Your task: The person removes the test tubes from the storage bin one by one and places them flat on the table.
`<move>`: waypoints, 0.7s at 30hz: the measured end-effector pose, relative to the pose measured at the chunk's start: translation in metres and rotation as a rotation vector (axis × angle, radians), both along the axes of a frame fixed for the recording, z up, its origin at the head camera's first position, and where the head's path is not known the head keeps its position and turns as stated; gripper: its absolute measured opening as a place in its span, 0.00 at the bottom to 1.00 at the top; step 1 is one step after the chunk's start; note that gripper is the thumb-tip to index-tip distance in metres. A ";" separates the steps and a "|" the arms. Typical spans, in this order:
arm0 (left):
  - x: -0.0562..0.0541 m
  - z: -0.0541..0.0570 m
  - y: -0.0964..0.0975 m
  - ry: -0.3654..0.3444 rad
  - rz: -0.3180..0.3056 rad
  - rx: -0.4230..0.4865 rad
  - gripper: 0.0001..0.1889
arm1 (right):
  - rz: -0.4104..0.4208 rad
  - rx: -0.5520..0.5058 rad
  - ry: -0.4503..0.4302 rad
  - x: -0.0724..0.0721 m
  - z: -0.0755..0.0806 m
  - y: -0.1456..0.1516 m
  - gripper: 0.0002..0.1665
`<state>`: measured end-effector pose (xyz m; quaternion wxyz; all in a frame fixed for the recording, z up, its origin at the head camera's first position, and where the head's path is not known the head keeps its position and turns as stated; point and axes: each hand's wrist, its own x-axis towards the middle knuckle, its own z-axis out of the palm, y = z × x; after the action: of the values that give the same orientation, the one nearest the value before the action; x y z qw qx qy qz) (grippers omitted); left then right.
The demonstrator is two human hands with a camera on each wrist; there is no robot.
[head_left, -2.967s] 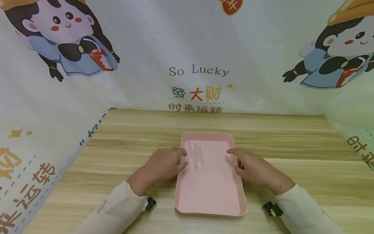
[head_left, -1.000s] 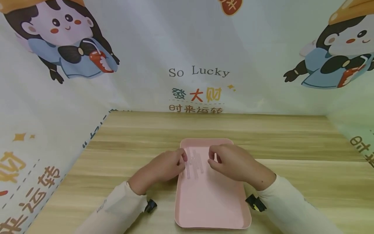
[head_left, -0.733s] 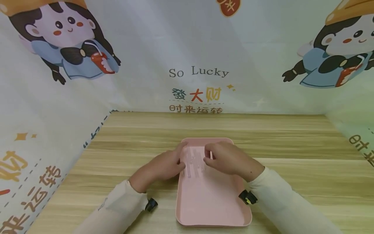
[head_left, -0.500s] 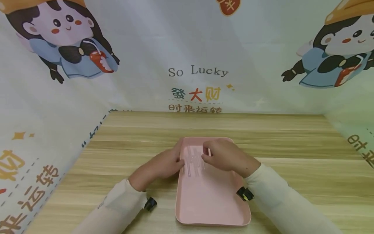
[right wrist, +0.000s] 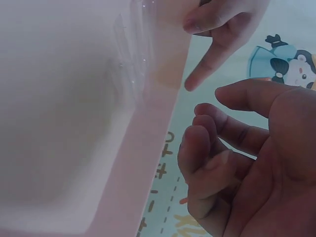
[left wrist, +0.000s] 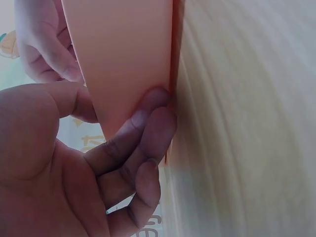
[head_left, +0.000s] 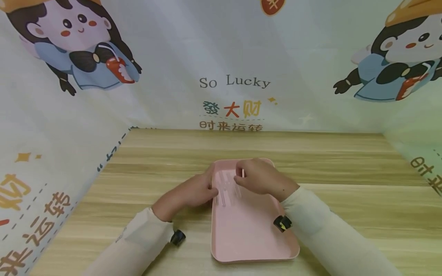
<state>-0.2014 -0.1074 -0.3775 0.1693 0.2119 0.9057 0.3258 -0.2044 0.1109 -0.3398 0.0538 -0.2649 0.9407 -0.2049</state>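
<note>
A pink rectangular tray (head_left: pixel 255 234) lies on the table, its short side facing me. Several thin clear tube-like pieces (head_left: pixel 224 193) lie in its far left part; their exact kind is hard to make out. My left hand (head_left: pixel 197 189) grips the tray's left wall. In the left wrist view, the thumb of that hand (left wrist: pixel 74 158) is at the rim and its fingers press the outer wall. Over the tray's far half hovers my right hand (head_left: pixel 262 178), close to the clear pieces. The right wrist view shows this hand (right wrist: pixel 237 158) loosely curled, thumb apart, holding nothing visible.
The wood-grain table (head_left: pixel 345 161) extends around the tray. A pale printed cloth (head_left: pixel 165 76) hangs behind and at both sides. Dark wrist cameras sit at the left cuff (head_left: pixel 178 237) and the right cuff (head_left: pixel 282 223).
My right hand has left the tray's right rim and come leftward over the tray. My left fingers have moved from inside the rim to the outer wall. The tray has shifted slightly toward me.
</note>
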 end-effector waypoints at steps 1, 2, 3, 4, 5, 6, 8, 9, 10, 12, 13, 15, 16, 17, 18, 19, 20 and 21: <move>0.000 -0.001 0.000 -0.003 0.003 0.008 0.45 | -0.002 0.000 -0.005 -0.001 -0.002 0.000 0.11; -0.001 -0.002 0.000 -0.009 0.008 0.012 0.45 | -0.002 0.006 -0.010 -0.002 -0.004 0.000 0.11; -0.001 -0.002 0.000 -0.024 0.014 0.015 0.47 | -0.003 0.017 -0.016 -0.003 -0.006 -0.001 0.11; -0.001 -0.003 -0.001 -0.037 0.022 0.014 0.48 | -0.005 0.029 -0.025 -0.004 -0.008 -0.001 0.11; -0.001 -0.004 -0.001 -0.051 0.031 0.015 0.48 | -0.007 0.042 -0.032 -0.005 -0.009 -0.001 0.11; -0.002 -0.005 -0.001 -0.061 0.040 0.011 0.48 | -0.012 0.056 -0.039 -0.005 -0.011 -0.002 0.11; -0.002 -0.005 -0.001 -0.068 0.056 0.008 0.49 | -0.030 0.068 -0.065 -0.006 -0.013 -0.003 0.11; -0.002 -0.005 -0.001 -0.069 0.061 0.009 0.49 | -0.041 0.070 -0.083 -0.006 -0.014 -0.004 0.11; -0.003 -0.005 -0.001 -0.068 0.064 0.011 0.49 | -0.051 0.067 -0.107 -0.006 -0.015 -0.005 0.12; -0.003 -0.006 -0.002 -0.067 0.062 0.013 0.49 | -0.072 0.074 -0.153 -0.006 -0.016 -0.007 0.12; -0.004 -0.006 -0.002 -0.062 0.056 0.020 0.48 | -0.080 0.078 -0.175 -0.005 -0.017 -0.007 0.13; -0.005 -0.007 -0.003 -0.058 0.032 0.034 0.46 | -0.085 0.100 -0.203 -0.004 -0.019 -0.008 0.14; -0.005 -0.007 -0.003 -0.056 0.018 0.043 0.45 | -0.087 0.110 -0.216 -0.003 -0.020 -0.008 0.15; -0.005 -0.008 -0.003 -0.055 0.006 0.048 0.43 | -0.086 0.118 -0.219 -0.002 -0.021 -0.008 0.15; -0.005 -0.007 -0.003 -0.050 -0.005 0.049 0.42 | -0.087 0.119 -0.222 -0.001 -0.022 -0.008 0.16; -0.006 -0.006 -0.002 -0.045 -0.014 0.049 0.41 | -0.087 0.117 -0.224 -0.001 -0.023 -0.008 0.16; -0.006 -0.005 -0.002 -0.042 -0.018 0.044 0.41 | -0.085 0.117 -0.220 -0.001 -0.023 -0.008 0.16; -0.006 -0.004 -0.002 -0.039 -0.016 0.040 0.41 | -0.085 0.113 -0.219 -0.002 -0.024 -0.008 0.16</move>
<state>-0.2070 -0.1094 -0.3817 0.1852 0.2163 0.8937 0.3466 -0.2060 0.1024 -0.3636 0.1624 -0.1974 0.9496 -0.1813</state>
